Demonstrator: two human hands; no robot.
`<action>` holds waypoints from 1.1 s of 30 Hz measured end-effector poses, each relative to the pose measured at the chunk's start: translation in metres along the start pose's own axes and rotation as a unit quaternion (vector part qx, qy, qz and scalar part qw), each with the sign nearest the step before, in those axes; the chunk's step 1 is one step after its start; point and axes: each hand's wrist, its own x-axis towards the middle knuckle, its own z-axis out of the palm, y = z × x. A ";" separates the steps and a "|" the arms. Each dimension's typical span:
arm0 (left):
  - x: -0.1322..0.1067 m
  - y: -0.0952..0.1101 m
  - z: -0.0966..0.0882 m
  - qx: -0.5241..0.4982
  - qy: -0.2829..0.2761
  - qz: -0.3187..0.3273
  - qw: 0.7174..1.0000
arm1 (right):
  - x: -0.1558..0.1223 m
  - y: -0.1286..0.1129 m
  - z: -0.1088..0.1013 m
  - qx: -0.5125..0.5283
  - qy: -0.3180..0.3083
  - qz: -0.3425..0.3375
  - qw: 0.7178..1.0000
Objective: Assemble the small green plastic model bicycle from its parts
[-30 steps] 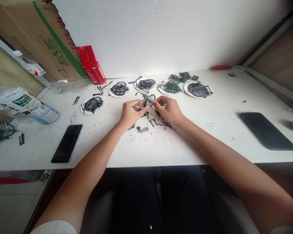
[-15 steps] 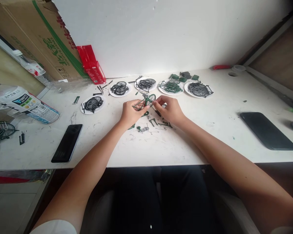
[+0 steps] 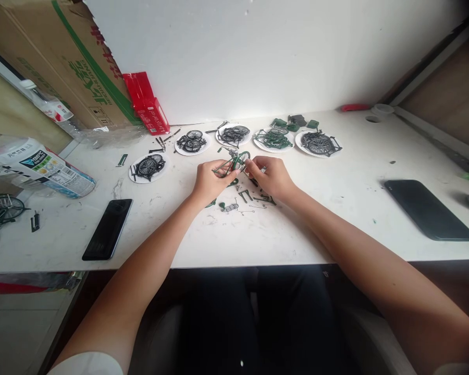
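A small green model bicycle (image 3: 240,159), with handlebar and one spoked wheel showing, is gripped by my left hand (image 3: 213,179) just above the table. My right hand (image 3: 271,174) is closed in a pinch close to the wheel's right side; what its fingertips hold, if anything, is too small to make out. Under the hands lie loose model parts: a green forked piece (image 3: 245,196), a grey rack-like part (image 3: 230,207) and several tiny pins. Part of the bicycle is hidden behind my left fingers.
Paper plates with black parts (image 3: 148,167) and a plate with green parts (image 3: 272,139) line the back. A phone (image 3: 108,229) lies left, a dark flat slab (image 3: 430,210) right. Bottles (image 3: 42,166), a red box (image 3: 146,104) and a carton (image 3: 62,62) stand at left.
Hardly anything differs. My right hand has shifted very slightly at the wheel, and the bicycle has tilted a little; my left hand keeps its grip.
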 end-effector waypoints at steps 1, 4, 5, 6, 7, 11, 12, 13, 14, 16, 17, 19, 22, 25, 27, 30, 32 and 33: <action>0.000 0.000 0.000 0.001 0.002 0.001 1.000 | 0.000 0.000 0.000 -0.002 0.000 0.001 1.000; 0.000 0.001 0.000 0.007 0.007 0.000 1.000 | 0.000 -0.002 0.000 -0.003 0.011 0.006 1.000; 0.000 0.002 0.000 0.006 0.007 0.000 1.000 | 0.000 -0.002 0.000 0.000 0.018 0.006 1.000; -0.001 0.002 0.000 0.005 0.006 0.000 1.000 | 0.000 -0.002 0.000 0.005 0.026 0.003 1.000; -0.001 0.002 0.000 0.004 0.005 0.001 1.000 | 0.000 -0.002 0.000 0.010 0.033 0.000 0.999; 0.000 0.002 0.000 0.003 0.003 0.005 1.000 | 0.001 0.000 0.000 0.011 0.045 -0.012 0.999; 0.000 0.001 0.000 0.005 0.003 0.004 1.000 | 0.001 0.000 0.000 0.008 0.045 -0.011 0.999; 0.000 0.001 0.000 0.007 0.003 0.003 1.000 | 0.001 0.000 0.000 0.006 0.043 -0.010 0.999; 0.000 0.000 0.000 0.010 0.004 0.003 1.000 | 0.001 0.000 0.000 0.004 0.040 -0.009 0.999; 0.000 0.000 0.000 0.015 0.006 0.006 1.000 | 0.001 0.000 0.000 0.001 0.037 -0.005 0.999; 0.000 -0.001 0.000 0.015 0.007 0.009 1.000 | 0.001 0.000 0.000 -0.001 0.036 -0.004 0.999; 0.000 0.000 0.000 0.013 0.007 0.012 1.000 | 0.000 0.000 0.000 -0.005 0.031 -0.003 0.999; 0.000 0.002 0.000 0.013 0.004 0.011 1.000 | 0.000 0.000 0.000 -0.007 0.019 0.000 1.000; 0.000 0.003 0.000 0.019 0.003 0.010 1.000 | 0.000 0.000 0.000 -0.003 0.012 0.006 1.000; 0.000 0.003 0.000 0.024 0.004 0.012 1.000 | 0.000 -0.001 -0.001 -0.003 0.013 0.008 1.000; 0.000 0.003 0.000 0.026 0.007 0.014 1.000 | 0.000 -0.002 -0.001 -0.008 0.017 0.006 1.000; 0.000 0.003 0.000 0.025 0.009 0.016 1.000 | 0.000 -0.003 -0.001 -0.004 0.017 0.005 1.000; 0.000 0.003 0.000 0.024 0.009 0.016 1.000 | 0.000 -0.003 -0.001 0.000 0.016 0.004 1.000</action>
